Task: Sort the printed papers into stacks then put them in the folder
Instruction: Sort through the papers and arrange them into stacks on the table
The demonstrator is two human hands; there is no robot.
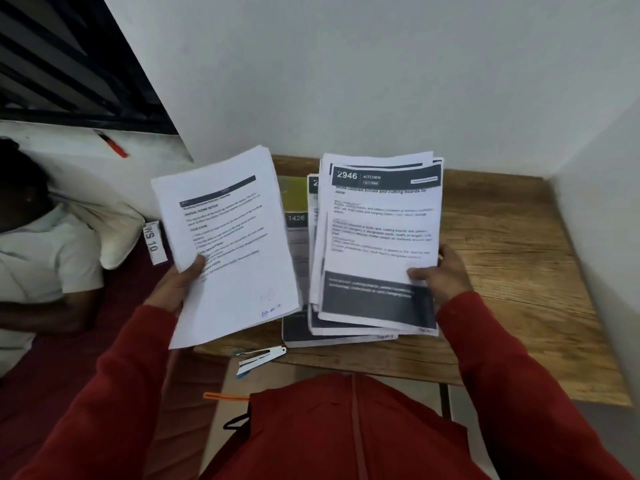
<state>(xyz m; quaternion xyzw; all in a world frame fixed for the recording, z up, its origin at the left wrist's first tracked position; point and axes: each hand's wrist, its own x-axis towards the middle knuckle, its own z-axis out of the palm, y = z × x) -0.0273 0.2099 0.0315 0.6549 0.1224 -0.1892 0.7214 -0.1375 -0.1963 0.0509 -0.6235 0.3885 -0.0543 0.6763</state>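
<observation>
My left hand (176, 285) grips a stack of printed papers (228, 244) with plain black text, lifted and tilted over the table's left edge, thumb on the top sheet. My right hand (440, 271) holds a second stack (377, 244) whose top sheet reads "2946 KITCHEN" with dark bands; its thumb presses on the sheet's right side. More dark-banded sheets (298, 271), one marked "1426", lie on the table between and under the two stacks. A yellow-green folder (292, 194) peeks out at the back, mostly covered.
The wooden table (512, 271) sits in a white wall corner. A stapler (261, 358) lies at its front left edge. A person in a white shirt (38, 258) is at the left, beside a "WS 10" label (152, 242).
</observation>
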